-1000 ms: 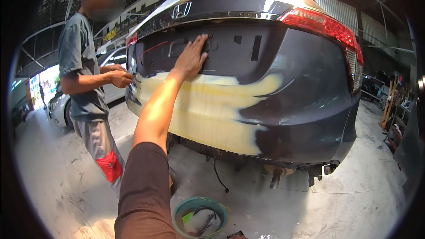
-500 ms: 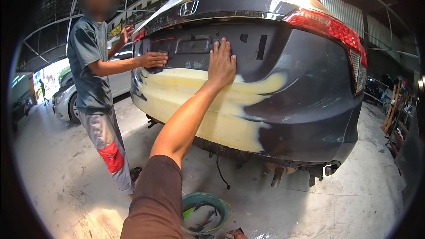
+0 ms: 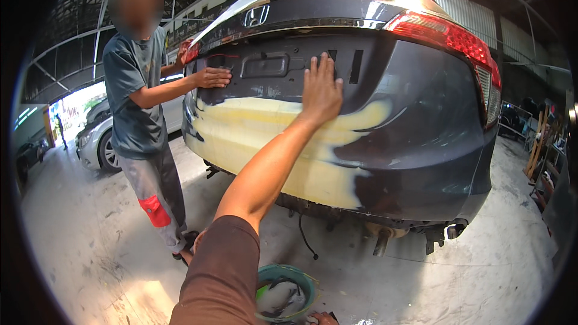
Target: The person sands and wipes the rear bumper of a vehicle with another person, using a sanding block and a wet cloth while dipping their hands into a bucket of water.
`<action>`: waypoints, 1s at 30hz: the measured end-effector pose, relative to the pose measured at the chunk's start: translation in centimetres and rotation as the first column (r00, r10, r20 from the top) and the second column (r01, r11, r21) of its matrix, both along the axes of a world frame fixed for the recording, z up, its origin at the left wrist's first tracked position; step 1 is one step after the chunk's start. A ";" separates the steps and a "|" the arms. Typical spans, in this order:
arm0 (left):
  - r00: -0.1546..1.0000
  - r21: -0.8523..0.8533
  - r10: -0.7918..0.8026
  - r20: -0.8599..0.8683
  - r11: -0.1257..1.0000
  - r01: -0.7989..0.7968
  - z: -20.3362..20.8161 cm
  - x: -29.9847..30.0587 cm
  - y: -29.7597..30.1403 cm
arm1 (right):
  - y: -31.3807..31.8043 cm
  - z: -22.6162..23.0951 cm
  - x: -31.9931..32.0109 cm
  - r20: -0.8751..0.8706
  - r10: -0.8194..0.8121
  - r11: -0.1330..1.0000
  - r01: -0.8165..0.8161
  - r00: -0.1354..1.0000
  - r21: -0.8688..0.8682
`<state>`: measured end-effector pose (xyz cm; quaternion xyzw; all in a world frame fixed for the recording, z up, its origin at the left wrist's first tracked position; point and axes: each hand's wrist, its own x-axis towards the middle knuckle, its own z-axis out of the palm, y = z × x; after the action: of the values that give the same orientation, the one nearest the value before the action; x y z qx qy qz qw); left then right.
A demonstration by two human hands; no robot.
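My left hand (image 3: 323, 89) lies flat, fingers stretched upward, on the dark grey rear panel of a car (image 3: 421, 120), right of the recessed plate area (image 3: 265, 65). Whether anything lies beneath the palm is hidden. Below it spreads a pale yellow filler patch (image 3: 259, 138) across the bumper. At the bottom edge, my right hand (image 3: 324, 319) shows only in part, low beside a green bucket (image 3: 312, 289) holding cloudy liquid and dark pieces; a dark thing is at its fingers, too little seen to name.
On the left a person in a grey shirt (image 3: 137, 90) presses a hand (image 3: 212, 77) on the same panel. A white sheet (image 3: 232, 9) hangs along the boot edge. A silver car (image 3: 90, 141) stands behind. A cable (image 3: 307, 238) dangles under the bumper; shelving (image 3: 536, 138) stands at right.
My left hand has slid rightward and slightly down over the panel, staying flat. The co-worker's raised hand has come down toward the left tail light. The whole view has shifted a little.
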<state>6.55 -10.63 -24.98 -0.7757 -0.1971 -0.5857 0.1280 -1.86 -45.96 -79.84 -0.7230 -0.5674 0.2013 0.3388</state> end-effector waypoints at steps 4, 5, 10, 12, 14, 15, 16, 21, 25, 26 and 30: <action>0.996 -0.114 0.015 0.092 0.993 -0.004 1.2 -1.7 0.4 | 0.4 -8.3 1.2 0.182 -0.008 0.988 -0.021 0.983 0.155; 0.991 -0.150 0.048 0.121 0.988 -0.030 0.7 -1.5 1.0 | 0.4 -7.0 0.8 0.201 -0.009 0.985 -0.026 0.980 0.171; 0.994 -0.180 0.038 0.102 0.984 -0.019 0.3 -1.8 1.6 | -0.7 -2.4 -0.2 0.290 -0.087 0.931 -0.026 0.953 0.364; 0.984 -0.208 0.087 0.156 0.977 -0.053 1.0 -1.6 2.5 | 0.2 -5.1 1.2 0.309 0.007 0.935 -0.116 0.951 0.335; 0.978 -0.220 0.085 0.188 0.975 -0.043 0.7 -0.5 2.4 | 1.2 -9.4 2.1 0.088 -0.002 0.943 -0.028 0.996 0.331; 0.983 -0.216 0.068 0.172 0.976 -0.030 0.7 0.1 2.1 | 1.4 -11.4 2.6 -0.026 -0.016 0.945 0.023 1.000 0.327; 0.986 -0.217 0.081 0.146 0.975 -0.048 0.1 -0.7 3.0 | 0.7 -7.8 1.4 0.063 -0.052 0.931 0.026 0.997 0.363; 0.982 -0.178 0.097 0.165 0.982 -0.067 3.1 -3.6 7.0 | -0.6 -0.4 -0.3 0.139 -0.249 0.879 0.164 0.958 0.448; 0.990 -0.107 0.019 0.140 0.994 -0.004 1.4 -3.3 6.7 | -0.2 -3.5 -0.6 0.004 -0.328 0.865 0.299 0.945 0.403; 0.998 -0.027 0.010 0.069 1.000 -0.008 0.0 -3.1 6.6 | -0.2 -2.8 -0.1 0.007 -0.295 0.889 0.272 0.955 0.369; 0.993 -0.010 0.073 0.091 0.997 -0.072 0.0 -3.9 5.6 | -0.6 -1.6 -0.1 -0.031 -0.187 0.951 0.189 0.982 0.246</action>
<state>2.64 -5.04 -24.99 -0.7408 -0.2329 -0.6150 0.1373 -1.93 -46.55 -81.46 -0.7251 -0.5155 0.0983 0.4459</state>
